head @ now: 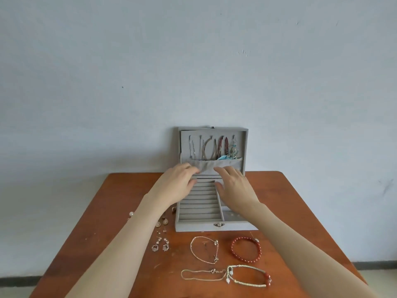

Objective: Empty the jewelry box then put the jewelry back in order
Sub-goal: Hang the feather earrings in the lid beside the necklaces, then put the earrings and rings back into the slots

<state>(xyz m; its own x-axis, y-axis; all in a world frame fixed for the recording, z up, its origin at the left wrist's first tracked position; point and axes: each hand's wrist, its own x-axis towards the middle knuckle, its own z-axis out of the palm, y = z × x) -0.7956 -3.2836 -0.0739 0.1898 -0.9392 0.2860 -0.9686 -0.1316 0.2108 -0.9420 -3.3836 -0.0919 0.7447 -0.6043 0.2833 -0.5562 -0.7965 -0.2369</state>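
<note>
I see the jewelry box [211, 224] standing open in the middle of the counter [120, 211], with its lid [245, 147] tipped up against the wall. The necklaces [212, 148] hang up and down inside the lid, and their bottom ends sit in the gray pocket [227, 165] that runs side to side. Both hands are right at that pocket, just below the necklaces. My left hand [179, 183] pinches the pocket's top edge and pulls it down a bit. My right hand [235, 184] is beside it, fingers spread and loose, holding nothing. I think its tips touch the pocket, but it is hard to see. The right hand looks like the one free to reach in. The ring rows are bare. A red bracelet [246, 249], thin chains [205, 249] and small earrings [160, 244] lie out on the counter in front.
</note>
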